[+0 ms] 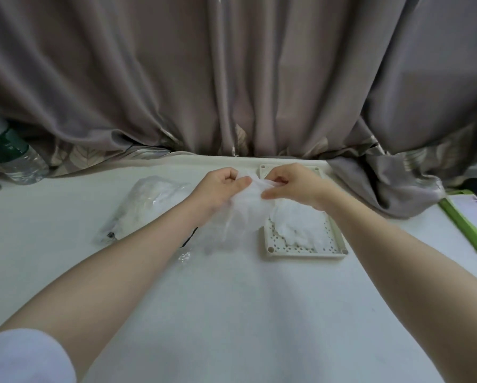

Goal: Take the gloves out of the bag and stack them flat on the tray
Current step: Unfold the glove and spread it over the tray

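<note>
Here, one thin, translucent white glove (243, 214) hangs above the white surface (232, 313), held up between both hands. It is filmy and crinkled, see-through enough that the surface shows faintly behind its lower part. Left hand (220, 186): fingers curled in, pinching the glove's top edge on the left. Right hand (290, 183): fingers curled, thumb and fingertips pinching the same top edge on the right. The two hands are close together, the glove stretched a little between them and drooping toward the person.

Tray (305, 251): cream, rectangular, perforated with small holes, lying just right of the held glove and partly under the right hand. A loose heap of white gloves (301, 225) lies in it, rumpled rather than flat, covering much of the tray's middle.

Bag (146, 200): clear plastic, lying on its side to the left of the hands, well apart from the tray. White glove material fills it; the count cannot be told.

Far left edge: a clear water bottle (10, 158) with a green label. Far right: a green-edged flat object (469, 230). Grey-brown curtain (232, 78) behind.
</note>
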